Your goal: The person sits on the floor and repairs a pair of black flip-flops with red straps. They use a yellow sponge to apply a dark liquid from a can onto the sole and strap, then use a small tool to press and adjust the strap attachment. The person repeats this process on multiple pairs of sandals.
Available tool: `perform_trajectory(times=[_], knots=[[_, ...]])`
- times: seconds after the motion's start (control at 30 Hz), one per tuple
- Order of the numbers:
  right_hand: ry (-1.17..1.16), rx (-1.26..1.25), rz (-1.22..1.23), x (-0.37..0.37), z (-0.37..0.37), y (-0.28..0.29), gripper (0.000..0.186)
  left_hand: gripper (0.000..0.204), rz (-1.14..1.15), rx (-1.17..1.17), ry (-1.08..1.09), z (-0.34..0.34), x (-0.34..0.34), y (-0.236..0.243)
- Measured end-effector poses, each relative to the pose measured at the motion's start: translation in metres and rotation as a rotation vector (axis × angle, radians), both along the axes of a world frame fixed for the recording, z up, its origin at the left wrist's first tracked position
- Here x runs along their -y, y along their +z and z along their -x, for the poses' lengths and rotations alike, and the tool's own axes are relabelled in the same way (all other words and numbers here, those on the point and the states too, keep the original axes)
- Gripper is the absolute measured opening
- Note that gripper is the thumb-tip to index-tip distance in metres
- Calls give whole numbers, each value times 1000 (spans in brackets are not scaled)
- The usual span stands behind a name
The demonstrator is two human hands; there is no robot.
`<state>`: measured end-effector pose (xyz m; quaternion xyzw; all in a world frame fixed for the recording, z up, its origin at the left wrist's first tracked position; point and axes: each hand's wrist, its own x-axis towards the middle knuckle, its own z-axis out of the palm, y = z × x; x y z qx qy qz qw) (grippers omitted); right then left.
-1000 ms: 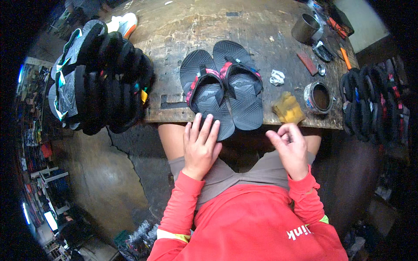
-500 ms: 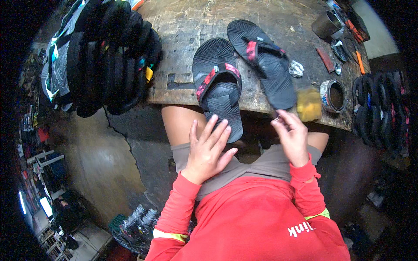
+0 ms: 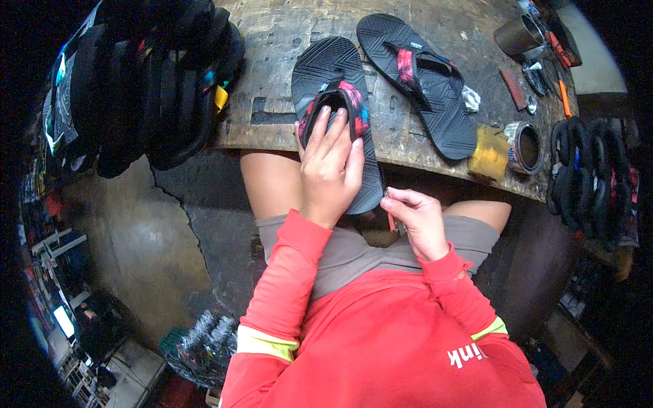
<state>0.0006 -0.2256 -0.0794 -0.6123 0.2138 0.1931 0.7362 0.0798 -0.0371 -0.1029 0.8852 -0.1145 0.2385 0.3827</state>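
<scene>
A black flip-flop (image 3: pixel 330 58) with a pink, black and blue patterned strap lies toe-away on the bench, its heel hanging past the front edge. My left hand (image 3: pixel 326 163) rests flat on it, fingers stretched out into the strap opening and thumb on the footbed. Close to the heel's right side, my right hand (image 3: pixel 416 216) pinches a small slim red object (image 3: pixel 392 221) with a metallic top; the fingers hide part of it, so its kind is unclear. To the right lies a matching flip-flop (image 3: pixel 445 102), whole on the bench.
Stacked black sandals (image 3: pixel 129 95) stand on the worn wooden bench (image 3: pixel 272 81) at left; others (image 3: pixel 592 177) hang beyond its right edge. A yellow block (image 3: pixel 488 153), an open can (image 3: pixel 525 148), a metal cylinder (image 3: pixel 519 35) and a crumpled white scrap (image 3: pixel 471 98) are at right.
My left hand has moved forward from the heel onto the strap. My right hand has moved left and down, to beside the heel, and the red object now shows in it.
</scene>
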Motion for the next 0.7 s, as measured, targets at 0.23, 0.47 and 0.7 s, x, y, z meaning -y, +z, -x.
perform_trajectory(times=[0.23, 0.47, 0.7], knots=[[10, 37, 1, 1, -1, -11, 17, 26, -71, 31, 12, -2, 3, 2], [-131, 12, -126, 3, -3, -13, 22, 29, -97, 9, 22, -1, 3, 0], [250, 367, 192, -2, 2, -9, 55, 28, -53, 10, 0, 0, 4, 0]])
